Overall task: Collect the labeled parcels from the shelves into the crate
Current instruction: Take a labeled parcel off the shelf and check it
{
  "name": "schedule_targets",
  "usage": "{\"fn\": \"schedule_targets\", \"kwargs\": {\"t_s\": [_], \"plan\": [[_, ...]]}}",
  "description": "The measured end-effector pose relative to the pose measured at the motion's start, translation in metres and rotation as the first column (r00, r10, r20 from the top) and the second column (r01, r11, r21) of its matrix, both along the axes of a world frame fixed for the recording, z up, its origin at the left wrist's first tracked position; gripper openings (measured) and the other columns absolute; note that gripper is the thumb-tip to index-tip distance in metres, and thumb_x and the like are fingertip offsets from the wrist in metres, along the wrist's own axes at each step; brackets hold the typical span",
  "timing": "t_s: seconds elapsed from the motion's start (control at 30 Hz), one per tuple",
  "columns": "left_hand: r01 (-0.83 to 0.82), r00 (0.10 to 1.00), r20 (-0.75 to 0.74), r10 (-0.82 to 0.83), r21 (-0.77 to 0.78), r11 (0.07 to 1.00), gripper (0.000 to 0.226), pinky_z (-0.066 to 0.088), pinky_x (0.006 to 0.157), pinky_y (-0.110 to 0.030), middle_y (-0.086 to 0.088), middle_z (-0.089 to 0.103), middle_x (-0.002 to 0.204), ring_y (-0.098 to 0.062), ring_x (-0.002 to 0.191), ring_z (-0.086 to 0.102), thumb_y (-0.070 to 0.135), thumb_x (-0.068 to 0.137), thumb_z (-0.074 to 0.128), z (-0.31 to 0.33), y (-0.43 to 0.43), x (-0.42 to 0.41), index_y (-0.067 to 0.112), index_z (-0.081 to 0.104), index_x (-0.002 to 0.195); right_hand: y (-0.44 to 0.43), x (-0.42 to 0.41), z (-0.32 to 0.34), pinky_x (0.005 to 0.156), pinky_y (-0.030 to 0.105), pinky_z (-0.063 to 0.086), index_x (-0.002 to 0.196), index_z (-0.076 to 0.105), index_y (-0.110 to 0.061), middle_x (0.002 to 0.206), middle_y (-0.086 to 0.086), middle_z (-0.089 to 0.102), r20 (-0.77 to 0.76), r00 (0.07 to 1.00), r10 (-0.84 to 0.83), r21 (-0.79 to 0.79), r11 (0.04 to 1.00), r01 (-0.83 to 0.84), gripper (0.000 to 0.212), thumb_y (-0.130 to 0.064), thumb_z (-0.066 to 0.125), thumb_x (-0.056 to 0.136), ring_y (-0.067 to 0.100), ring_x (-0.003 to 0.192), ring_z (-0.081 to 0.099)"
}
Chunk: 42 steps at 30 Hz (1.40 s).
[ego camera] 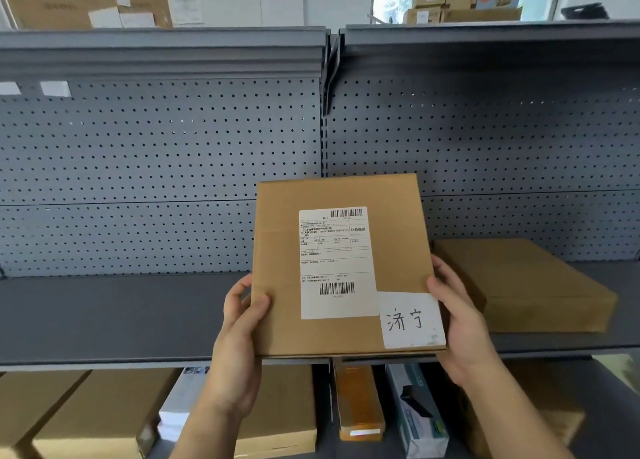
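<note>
A flat brown cardboard parcel (pixel 277 251) is held up in front of the grey shelf (pixel 121 316), its face toward me. It carries a white shipping label with barcodes and a small white sticker with handwritten characters at the lower right. My left hand (pixel 239 337) grips its left edge, thumb on the front. My right hand (pixel 457 323) grips its right edge. A second flat brown parcel (pixel 526 285) lies on the shelf just to the right, no label showing. No crate is in view.
A grey perforated back panel (pixel 156 154) stands behind the shelf. The lower shelf holds several cardboard boxes (pixel 86 413), an orange-brown package (pixel 360 403) and a teal product box (pixel 419 413). More cartons (pixel 62 1) sit on the top shelf.
</note>
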<state>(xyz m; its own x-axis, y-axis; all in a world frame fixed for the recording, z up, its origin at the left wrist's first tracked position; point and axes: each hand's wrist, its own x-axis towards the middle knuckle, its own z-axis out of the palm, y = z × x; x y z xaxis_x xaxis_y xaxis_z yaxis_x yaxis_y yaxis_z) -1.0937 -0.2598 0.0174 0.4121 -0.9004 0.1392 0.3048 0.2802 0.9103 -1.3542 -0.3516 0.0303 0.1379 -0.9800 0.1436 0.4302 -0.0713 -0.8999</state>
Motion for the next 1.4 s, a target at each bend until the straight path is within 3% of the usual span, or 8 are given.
{"fn": "schedule_targets", "kwargs": {"t_s": [0.13,0.3,0.77,0.93,1.0,1.1,1.3,1.4], "plan": [[-0.011,1.000,-0.001,0.011,0.099,0.995,0.038,0.047,0.105,-0.049,-0.002,0.071,0.125,-0.025,0.117,0.064,0.019,0.094,0.055,-0.005,-0.019,0.010,0.028,0.060,0.131,-0.025,0.012,-0.012,0.088,0.047,0.054,0.143,0.055,-0.033,0.125,0.006,0.073,-0.051,0.999,0.020,0.093,0.996,-0.015,0.057,-0.021,0.062,0.088,0.028,0.117,0.069],[-0.070,0.997,0.058,0.057,0.248,0.966,0.036,0.048,0.104,-0.051,0.002,0.075,0.115,-0.024,0.113,0.067,0.023,0.095,0.058,-0.019,-0.047,0.024,0.029,0.062,0.129,-0.051,0.027,-0.029,0.096,0.048,0.055,0.139,0.056,-0.028,0.111,0.005,0.078,-0.187,0.982,0.014,0.213,0.977,0.027,0.043,-0.024,0.064,0.097,0.023,0.106,0.074],[-0.279,0.956,0.218,0.198,0.458,0.844,0.039,0.048,0.102,-0.049,-0.003,0.069,0.121,-0.026,0.108,0.063,0.042,0.085,0.071,-0.039,-0.081,0.055,0.024,0.068,0.120,-0.080,0.072,-0.047,0.077,0.029,0.055,0.139,0.058,-0.024,0.105,-0.008,0.077,-0.420,0.907,0.014,0.278,0.954,0.114,0.042,-0.035,0.064,0.099,0.011,0.099,0.071],[-0.371,0.917,0.317,0.244,0.446,0.815,0.056,0.039,0.101,-0.043,-0.011,0.056,0.140,-0.028,0.112,0.053,0.038,0.089,0.073,-0.037,-0.086,0.060,0.016,0.056,0.139,-0.080,0.081,-0.048,0.078,0.024,0.049,0.146,0.052,-0.024,0.119,-0.011,0.066,-0.493,0.870,0.003,0.259,0.955,0.144,0.052,-0.046,0.060,0.099,0.006,0.103,0.062],[-0.452,0.875,0.391,0.285,0.452,0.769,0.071,0.038,0.112,-0.047,-0.012,0.056,0.143,-0.033,0.126,0.053,0.039,0.079,0.081,-0.034,-0.090,0.055,0.016,0.054,0.140,-0.076,0.078,-0.048,0.082,0.023,0.044,0.145,0.053,-0.026,0.120,-0.014,0.060,-0.513,0.857,-0.036,0.229,0.957,0.178,0.052,-0.050,0.058,0.099,0.003,0.102,0.057],[-0.560,0.765,0.567,0.304,0.355,0.749,0.059,0.035,0.116,-0.054,-0.011,0.056,0.141,-0.034,0.136,0.044,0.035,0.083,0.079,-0.023,-0.087,0.034,0.026,0.057,0.137,-0.072,0.060,-0.042,0.092,0.021,0.040,0.141,0.055,-0.029,0.125,-0.016,0.059,-0.554,0.829,-0.075,0.166,0.966,0.198,0.047,-0.048,0.061,0.099,0.002,0.108,0.054],[-0.448,0.581,0.797,0.164,0.145,0.882,0.065,0.024,0.118,-0.054,0.000,0.050,0.148,-0.028,0.144,0.031,0.060,0.067,0.057,0.023,-0.096,-0.034,0.036,0.063,0.127,-0.076,-0.001,-0.016,0.104,0.027,0.045,0.138,0.054,-0.042,0.133,-0.017,0.055,-0.699,0.709,-0.093,0.000,0.992,0.130,0.047,-0.047,0.068,0.094,0.001,0.125,0.052],[-0.366,0.511,0.853,0.105,0.106,0.925,0.050,0.030,0.116,-0.049,-0.002,0.055,0.142,-0.027,0.140,0.035,0.052,0.081,0.073,0.029,-0.117,-0.070,0.031,0.065,0.125,-0.083,-0.041,-0.001,0.094,0.021,0.045,0.132,0.056,-0.045,0.130,-0.018,0.057,-0.759,0.636,-0.138,-0.097,0.990,0.100,0.040,-0.050,0.067,0.093,-0.002,0.123,0.052]]}}
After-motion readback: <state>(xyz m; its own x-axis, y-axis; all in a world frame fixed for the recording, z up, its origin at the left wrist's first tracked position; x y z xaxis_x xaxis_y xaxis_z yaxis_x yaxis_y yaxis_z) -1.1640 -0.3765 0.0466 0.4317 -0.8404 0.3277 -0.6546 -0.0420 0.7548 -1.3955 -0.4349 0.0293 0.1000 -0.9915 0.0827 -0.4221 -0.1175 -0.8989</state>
